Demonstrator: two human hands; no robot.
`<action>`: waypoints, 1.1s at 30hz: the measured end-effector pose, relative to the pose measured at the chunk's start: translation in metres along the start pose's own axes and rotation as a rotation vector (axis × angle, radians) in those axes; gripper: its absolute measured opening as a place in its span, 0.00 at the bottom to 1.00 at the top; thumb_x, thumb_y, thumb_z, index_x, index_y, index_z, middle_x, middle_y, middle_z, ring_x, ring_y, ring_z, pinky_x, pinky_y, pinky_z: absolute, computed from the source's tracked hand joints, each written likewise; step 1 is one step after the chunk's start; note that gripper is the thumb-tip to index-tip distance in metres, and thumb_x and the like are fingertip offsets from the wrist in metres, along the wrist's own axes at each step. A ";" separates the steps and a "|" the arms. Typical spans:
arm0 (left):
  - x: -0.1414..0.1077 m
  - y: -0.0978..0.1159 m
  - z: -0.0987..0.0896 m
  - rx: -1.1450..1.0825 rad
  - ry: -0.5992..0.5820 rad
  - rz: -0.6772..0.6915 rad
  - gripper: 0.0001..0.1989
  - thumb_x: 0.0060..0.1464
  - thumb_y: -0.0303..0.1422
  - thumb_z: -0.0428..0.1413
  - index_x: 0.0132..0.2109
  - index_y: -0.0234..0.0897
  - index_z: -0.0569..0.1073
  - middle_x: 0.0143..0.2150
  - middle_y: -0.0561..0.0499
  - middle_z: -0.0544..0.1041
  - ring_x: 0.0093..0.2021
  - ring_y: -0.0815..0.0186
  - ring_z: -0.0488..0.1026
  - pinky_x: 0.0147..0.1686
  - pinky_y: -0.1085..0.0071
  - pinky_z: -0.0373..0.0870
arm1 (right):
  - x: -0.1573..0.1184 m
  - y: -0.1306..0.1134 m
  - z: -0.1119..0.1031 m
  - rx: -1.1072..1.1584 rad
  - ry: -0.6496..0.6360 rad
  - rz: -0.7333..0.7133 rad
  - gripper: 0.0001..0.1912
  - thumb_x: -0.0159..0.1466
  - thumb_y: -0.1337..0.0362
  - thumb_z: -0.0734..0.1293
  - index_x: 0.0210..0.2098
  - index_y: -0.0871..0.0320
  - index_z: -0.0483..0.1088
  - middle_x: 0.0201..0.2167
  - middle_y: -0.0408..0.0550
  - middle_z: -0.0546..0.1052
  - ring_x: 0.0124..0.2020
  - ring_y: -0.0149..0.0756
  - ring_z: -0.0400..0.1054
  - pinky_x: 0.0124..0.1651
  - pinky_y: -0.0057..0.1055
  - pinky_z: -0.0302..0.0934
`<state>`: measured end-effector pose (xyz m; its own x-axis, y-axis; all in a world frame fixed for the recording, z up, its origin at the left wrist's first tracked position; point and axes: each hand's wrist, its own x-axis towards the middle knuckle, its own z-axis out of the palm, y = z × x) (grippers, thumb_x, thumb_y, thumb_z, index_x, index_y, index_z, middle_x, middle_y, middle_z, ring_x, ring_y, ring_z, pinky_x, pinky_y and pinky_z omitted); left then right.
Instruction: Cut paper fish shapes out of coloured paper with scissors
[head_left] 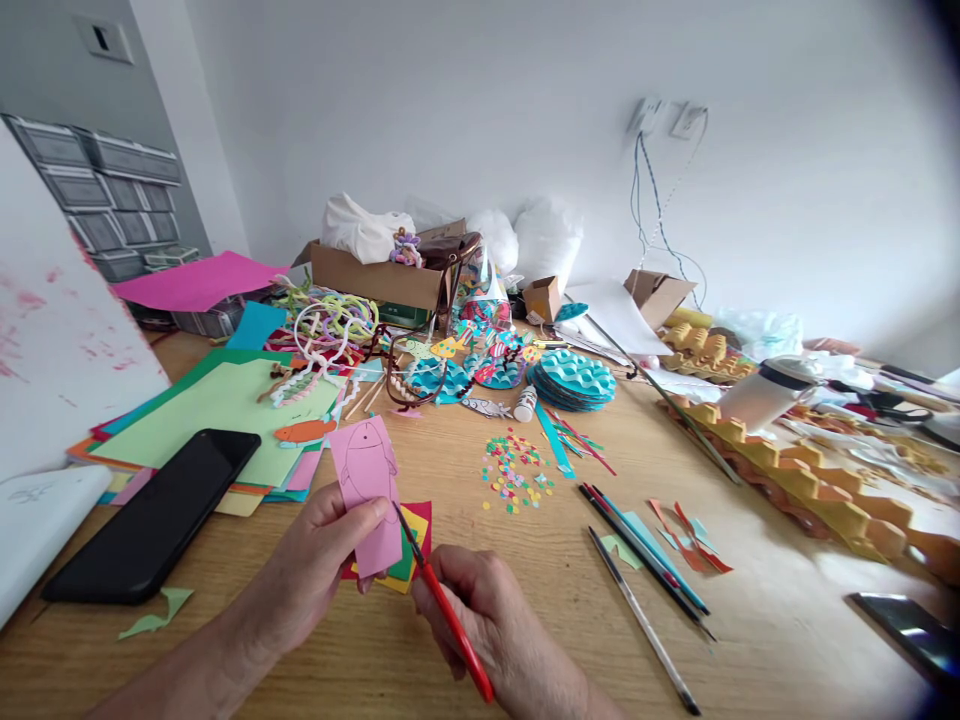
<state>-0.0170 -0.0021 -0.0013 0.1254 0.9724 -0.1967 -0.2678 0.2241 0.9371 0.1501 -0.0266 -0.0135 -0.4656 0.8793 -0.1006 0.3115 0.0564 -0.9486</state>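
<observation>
Pink paper (367, 462) is pinched by left fingers (372, 514), red scissors (453, 612) clasped by right fingers (463, 563)

Rectangular pink paper card (367, 475), patterned with a dark-lined fish; red-handled scissors (454, 620), dark-bladed; wavy turquoise discs (574, 378); round confetti (515, 472), mixed red, yellow and green; bumpy yellow-ochre egg carton (795, 478); brown wood-grained tabletop (544, 590).

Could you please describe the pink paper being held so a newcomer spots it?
Over the near side of the wooden table, the right hand holds red-handled scissors. Beside it, the left hand holds a pale pink paper. Unlike the larger, brighter pink sheet farther back, it bears a drawn fish outline.
</observation>
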 end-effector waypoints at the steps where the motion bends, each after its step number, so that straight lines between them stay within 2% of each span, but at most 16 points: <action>1: 0.000 0.001 0.000 0.003 -0.001 -0.002 0.13 0.43 0.39 0.59 0.20 0.38 0.67 0.14 0.59 0.66 0.16 0.73 0.60 0.14 0.79 0.57 | 0.000 0.000 0.000 -0.001 0.002 -0.005 0.18 0.65 0.57 0.58 0.21 0.59 0.56 0.17 0.36 0.51 0.19 0.24 0.43 0.20 0.23 0.39; 17: -0.003 0.002 0.000 -0.008 -0.043 -0.046 0.14 0.41 0.39 0.60 0.18 0.37 0.67 0.13 0.58 0.65 0.15 0.73 0.58 0.14 0.78 0.56 | 0.001 -0.003 -0.002 -0.007 -0.007 0.004 0.19 0.64 0.55 0.62 0.21 0.58 0.56 0.17 0.36 0.50 0.20 0.25 0.42 0.21 0.23 0.39; 24: -0.005 0.003 0.000 -0.022 -0.044 -0.059 0.14 0.42 0.39 0.60 0.19 0.37 0.67 0.13 0.58 0.66 0.16 0.73 0.58 0.15 0.78 0.56 | -0.001 0.002 -0.003 -0.059 -0.001 -0.028 0.17 0.65 0.58 0.59 0.22 0.58 0.56 0.17 0.36 0.50 0.20 0.25 0.42 0.21 0.23 0.38; 33: -0.004 0.002 -0.002 -0.032 -0.053 -0.053 0.15 0.43 0.41 0.60 0.21 0.37 0.66 0.16 0.58 0.65 0.18 0.73 0.59 0.17 0.78 0.57 | -0.001 -0.005 -0.003 -0.057 -0.015 -0.003 0.16 0.64 0.59 0.59 0.22 0.59 0.57 0.17 0.36 0.51 0.19 0.24 0.43 0.20 0.23 0.39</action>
<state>-0.0204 -0.0050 0.0008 0.1905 0.9544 -0.2298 -0.2893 0.2783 0.9159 0.1518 -0.0260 -0.0079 -0.4786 0.8720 -0.1026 0.3562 0.0861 -0.9304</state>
